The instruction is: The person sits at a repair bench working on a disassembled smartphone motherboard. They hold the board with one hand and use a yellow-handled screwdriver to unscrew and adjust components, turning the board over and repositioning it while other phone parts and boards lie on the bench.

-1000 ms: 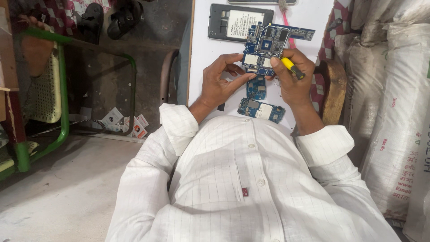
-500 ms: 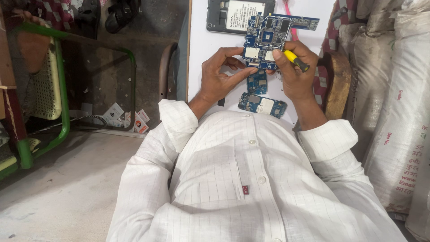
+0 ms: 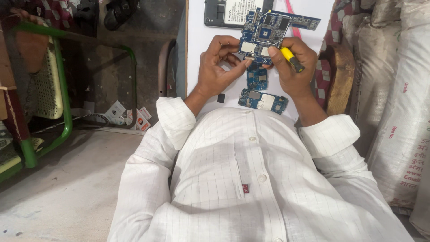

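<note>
Head view: both hands hold a blue circuit board [image 3: 265,36] above the white tabletop [image 3: 197,45].

I see the board is dark blue with silver shields and black chips, tilted, lifted over two smaller boards [image 3: 263,100]. Left hand [image 3: 218,67], grip closed, pinches the board's lower edge; right hand [image 3: 293,62], grip closed, clamps a yellow-handled screwdriver [image 3: 291,59] and touches the board's right side.

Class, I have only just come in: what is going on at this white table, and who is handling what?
A person in a white shirt holds a blue circuit board up over the white table. The left hand pinches its lower edge; the right hand steadies it while gripping a yellow-handled tool. Two smaller boards lie below, and an opened phone lies beyond.
</note>
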`<action>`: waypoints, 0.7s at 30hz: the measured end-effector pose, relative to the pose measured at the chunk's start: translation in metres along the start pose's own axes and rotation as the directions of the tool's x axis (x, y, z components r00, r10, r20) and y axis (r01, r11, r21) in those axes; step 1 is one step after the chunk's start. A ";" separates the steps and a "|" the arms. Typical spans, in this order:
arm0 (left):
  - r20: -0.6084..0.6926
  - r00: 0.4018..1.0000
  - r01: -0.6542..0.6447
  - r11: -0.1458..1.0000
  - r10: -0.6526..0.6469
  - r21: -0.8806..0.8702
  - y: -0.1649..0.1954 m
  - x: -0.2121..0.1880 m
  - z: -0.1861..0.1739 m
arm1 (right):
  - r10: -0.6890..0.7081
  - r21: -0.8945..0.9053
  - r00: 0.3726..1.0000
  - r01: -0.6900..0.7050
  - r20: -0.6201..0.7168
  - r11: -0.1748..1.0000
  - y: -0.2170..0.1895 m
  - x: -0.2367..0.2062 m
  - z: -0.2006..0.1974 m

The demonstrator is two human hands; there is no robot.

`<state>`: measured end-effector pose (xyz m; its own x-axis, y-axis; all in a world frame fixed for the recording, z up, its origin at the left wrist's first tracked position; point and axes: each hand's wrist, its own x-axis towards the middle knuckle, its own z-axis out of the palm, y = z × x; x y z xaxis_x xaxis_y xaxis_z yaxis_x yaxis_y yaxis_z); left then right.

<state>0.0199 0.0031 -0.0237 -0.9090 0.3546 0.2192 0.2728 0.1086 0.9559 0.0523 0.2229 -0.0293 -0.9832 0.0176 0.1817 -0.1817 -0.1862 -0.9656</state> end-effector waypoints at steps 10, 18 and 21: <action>-0.038 0.999 0.034 0.998 -0.036 -0.052 -0.005 0.001 0.001 | -0.020 -0.017 0.999 0.021 0.048 1.000 0.002 0.000 0.002; -0.043 0.998 0.045 0.996 -0.048 -0.075 -0.008 0.001 0.001 | -0.051 -0.056 0.996 0.055 0.077 0.997 0.004 0.001 0.000; -0.036 0.998 0.040 0.995 -0.043 -0.086 -0.008 0.001 0.002 | -0.032 -0.039 0.998 0.035 0.060 0.999 0.004 0.001 0.000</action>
<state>0.0173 0.0041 -0.0320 -0.9305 0.3162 0.1849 0.2084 0.0419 0.9771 0.0507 0.2218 -0.0332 -0.9741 -0.0351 0.2235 -0.2162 -0.1475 -0.9652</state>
